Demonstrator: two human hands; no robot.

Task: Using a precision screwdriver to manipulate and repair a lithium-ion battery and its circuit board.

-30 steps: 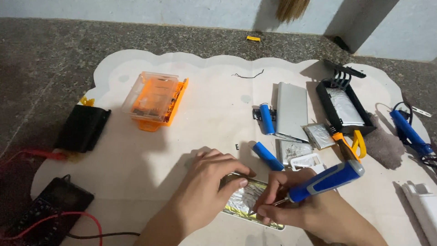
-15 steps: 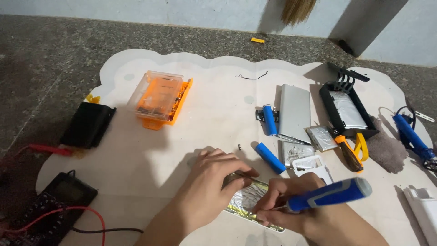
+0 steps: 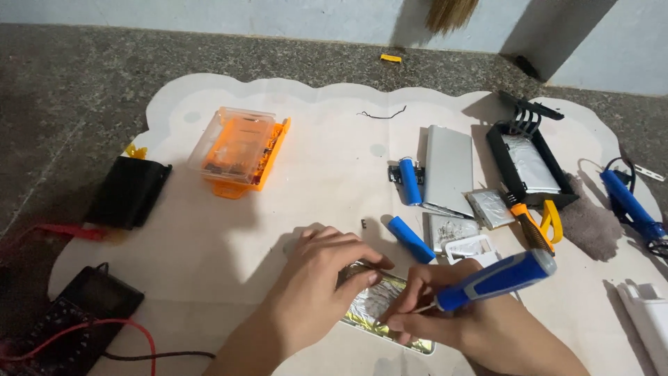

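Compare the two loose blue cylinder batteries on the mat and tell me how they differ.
The upper blue battery lies almost straight up the picture, while the lower blue battery lies on a slant. The upper one sits against the left edge of the silver flat case; the lower one lies closer to the right hand holding the blue-handled screwdriver. Both are blue cylinders of similar size, lying flat on the pale mat, untouched.
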